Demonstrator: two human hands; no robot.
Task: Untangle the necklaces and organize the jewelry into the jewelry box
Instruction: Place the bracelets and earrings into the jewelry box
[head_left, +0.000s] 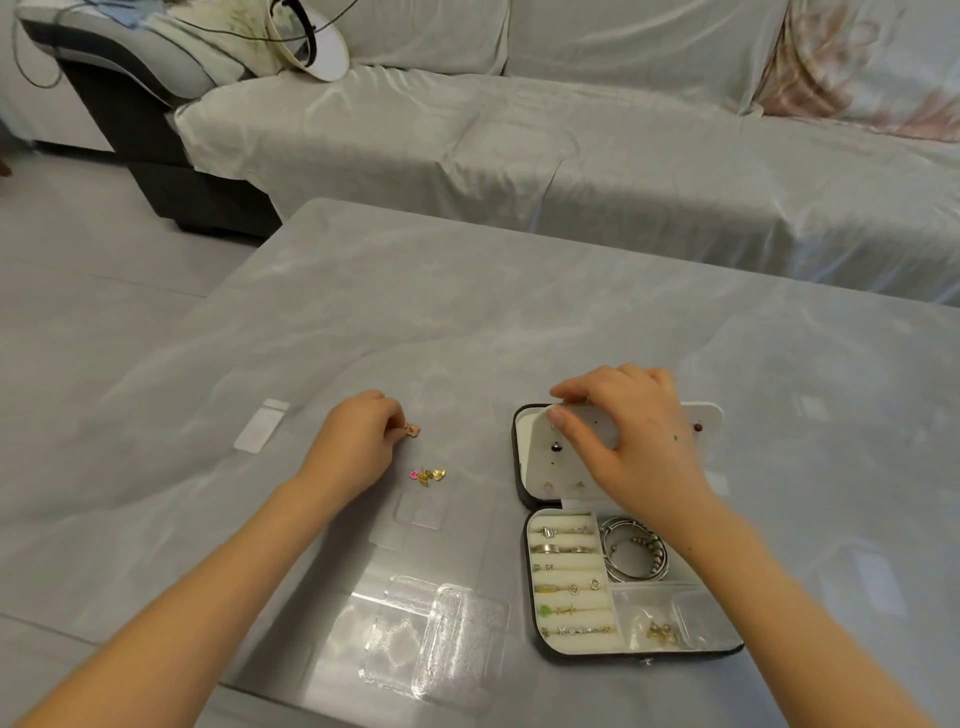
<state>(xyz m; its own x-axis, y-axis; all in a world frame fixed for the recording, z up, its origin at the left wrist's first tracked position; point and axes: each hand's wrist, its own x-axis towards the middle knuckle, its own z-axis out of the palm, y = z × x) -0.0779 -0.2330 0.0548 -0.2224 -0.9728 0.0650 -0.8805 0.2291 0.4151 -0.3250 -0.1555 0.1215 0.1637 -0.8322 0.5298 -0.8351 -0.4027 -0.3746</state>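
Here the grey tabletop (467, 312) carries an open jewelry box (535, 582) near its near right edge, rings and bangles inside. The right hand (634, 436) pinches the box's white earring panel (576, 441), hiding much of it. The left hand (358, 441) closes on a small pink earring (413, 430); loose charms (428, 475) lie nearby, too tiny to identify.

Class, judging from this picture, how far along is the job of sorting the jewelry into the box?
Done: rings fill the slots of the jewelry box, bangles lie beside them. In hand: the left hand pinches a small earring; the right hand holds the earring panel. Left: loose charms on the table.
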